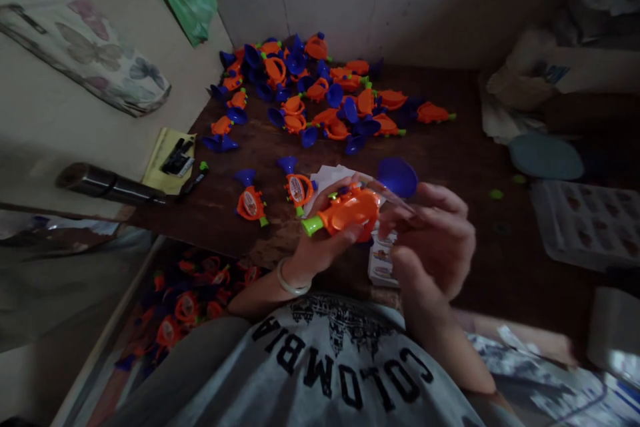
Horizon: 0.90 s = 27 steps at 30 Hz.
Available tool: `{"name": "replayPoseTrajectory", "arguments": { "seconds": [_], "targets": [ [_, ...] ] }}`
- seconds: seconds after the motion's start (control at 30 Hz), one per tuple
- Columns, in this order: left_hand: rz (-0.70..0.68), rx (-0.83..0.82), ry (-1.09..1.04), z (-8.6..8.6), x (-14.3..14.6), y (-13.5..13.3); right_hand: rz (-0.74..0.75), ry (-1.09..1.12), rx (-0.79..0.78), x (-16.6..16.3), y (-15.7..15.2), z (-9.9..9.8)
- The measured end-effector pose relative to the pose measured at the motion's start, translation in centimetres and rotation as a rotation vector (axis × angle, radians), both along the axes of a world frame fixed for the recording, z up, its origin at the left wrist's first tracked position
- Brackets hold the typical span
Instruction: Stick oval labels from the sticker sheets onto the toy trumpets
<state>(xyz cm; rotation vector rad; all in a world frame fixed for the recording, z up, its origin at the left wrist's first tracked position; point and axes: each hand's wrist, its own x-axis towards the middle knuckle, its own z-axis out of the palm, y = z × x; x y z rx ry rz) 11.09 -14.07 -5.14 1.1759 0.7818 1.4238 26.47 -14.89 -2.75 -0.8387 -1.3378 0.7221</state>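
Observation:
My left hand [325, 243] grips an orange toy horn [350, 210] with a green mouthpiece on its left end and a blue bell on its right. My right hand [430, 233] is beside it on the right, fingers curled and blurred; something thin shows between its fingertips, and I cannot make out what. Under the hands lie white sticker sheets [383, 260] on the dark wooden table [450, 153]. Two finished horns with round labels [251, 200] [297, 187] lie just left of the hands.
A big pile of orange and blue horns [310, 87] covers the table's far side by the wall. More horns fill a bin [185, 307] below the table at left. A yellow card and a marker [173, 160] lie at the left edge; a tray [587, 223] sits right.

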Motion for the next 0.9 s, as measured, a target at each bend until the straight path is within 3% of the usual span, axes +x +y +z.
{"name": "replayPoseTrajectory", "arguments": {
  "seconds": [0.1, 0.23, 0.53, 0.9],
  "targets": [
    [0.024, -0.066, -0.05, 0.0, -0.2, 0.0, 0.021, 0.17, -0.108, 0.5, 0.6, 1.2],
    [-0.046, -0.065, -0.134, 0.1, -0.2, -0.3, 0.025, 0.112, -0.292, 0.4, 1.3, 1.2],
    [-0.125, 0.053, -0.142, 1.2, -0.1, -0.7, -0.026, 0.053, -0.249, 0.2, 1.3, 0.6],
    [-0.05, 0.116, -0.136, 0.8, 0.6, -0.6, -0.081, -0.043, -0.183, 0.0, 1.1, 0.6]
  ]
}}
